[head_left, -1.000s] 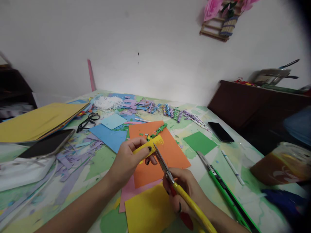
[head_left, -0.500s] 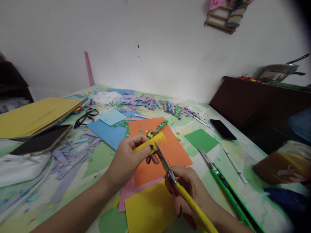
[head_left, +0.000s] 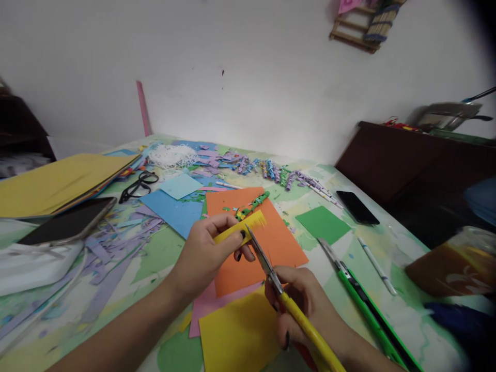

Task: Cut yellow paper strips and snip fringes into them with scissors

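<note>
Between thumb and fingers, my left hand [head_left: 215, 245] pinches a folded yellow paper strip [head_left: 251, 221] with fine cuts along its right end. My right hand [head_left: 306, 305] is wrapped round a pair of scissors [head_left: 271, 274] with yellow and red handles. Their blade tips touch the strip's lower edge, just right of my left thumb. Under the hands lie an orange paper sheet [head_left: 284, 243], a pink sheet [head_left: 199, 312] and a yellow sheet [head_left: 236, 330]. A green fringed paper coil [head_left: 253, 204] rests on the orange sheet behind the strip.
A green box cutter [head_left: 364, 299] with its blade out lies right of my right hand, beside a thin white stick [head_left: 376, 266]. Phones [head_left: 357, 207], glasses [head_left: 139, 187], purple paper scraps [head_left: 112, 248], white string [head_left: 173, 156] and a paper stack [head_left: 65, 181] cover other parts of the table.
The view has shifted slightly. Both hands, the strip and the scissors keep nearly the same places, with the blade tips still at the strip's edge.
</note>
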`<state>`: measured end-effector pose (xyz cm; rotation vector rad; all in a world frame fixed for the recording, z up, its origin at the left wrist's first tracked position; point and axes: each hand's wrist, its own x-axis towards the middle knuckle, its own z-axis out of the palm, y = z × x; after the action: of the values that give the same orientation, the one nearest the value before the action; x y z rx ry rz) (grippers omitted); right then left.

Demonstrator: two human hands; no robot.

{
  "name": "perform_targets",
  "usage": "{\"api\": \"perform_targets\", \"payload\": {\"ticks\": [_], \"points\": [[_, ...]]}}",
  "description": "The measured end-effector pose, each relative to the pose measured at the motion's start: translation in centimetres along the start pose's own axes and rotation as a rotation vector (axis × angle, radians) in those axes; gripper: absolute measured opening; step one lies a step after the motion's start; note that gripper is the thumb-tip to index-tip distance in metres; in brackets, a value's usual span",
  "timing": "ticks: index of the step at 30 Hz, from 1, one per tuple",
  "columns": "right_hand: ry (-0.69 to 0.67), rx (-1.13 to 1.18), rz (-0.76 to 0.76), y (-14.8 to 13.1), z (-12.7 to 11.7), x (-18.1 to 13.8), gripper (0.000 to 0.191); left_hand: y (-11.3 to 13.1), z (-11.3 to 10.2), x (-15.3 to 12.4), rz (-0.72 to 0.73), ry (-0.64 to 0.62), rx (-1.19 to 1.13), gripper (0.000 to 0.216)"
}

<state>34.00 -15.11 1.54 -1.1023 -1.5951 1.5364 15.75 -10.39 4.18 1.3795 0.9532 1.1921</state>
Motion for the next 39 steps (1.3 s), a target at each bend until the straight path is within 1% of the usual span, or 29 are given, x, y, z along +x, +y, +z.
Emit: {"api": "perform_targets", "payload": {"ticks": [5,10,17,26,30,33,39], "points": [[0.005,-0.031,-0.006,0.03,0.1,0.01,0.052,-0.06,-0.02,-0.02,-0.001,-0.005,-0.015,0.019],[0.005,-0.016,-0.012,0.23,0.15,0.12,0.056,0.0,-0.01,-0.09,-0.004,-0.011,-0.033,0.019],[0.001,-0.005,-0.015,0.18,0.19,0.1,0.053,-0.04,-0.17,-0.08,-0.006,-0.013,-0.028,0.018],[-0.016,0.01,-0.041,0.77,-0.38,-0.12,0.055,-0.03,0.08,-0.05,-0.007,-0.012,-0.03,0.02],[-0.038,0.025,-0.021,0.63,-0.22,-0.17,0.053,-0.03,0.2,-0.05,-0.004,-0.005,-0.027,0.02],[-0.017,-0.001,-0.009,0.35,-0.03,-0.14,0.052,0.01,0.13,-0.05,-0.014,-0.001,-0.02,0.02],[-0.013,0.01,0.019,0.23,0.07,-0.01,0.061,0.1,-0.04,-0.1,-0.018,-0.004,0.003,0.019]]}}
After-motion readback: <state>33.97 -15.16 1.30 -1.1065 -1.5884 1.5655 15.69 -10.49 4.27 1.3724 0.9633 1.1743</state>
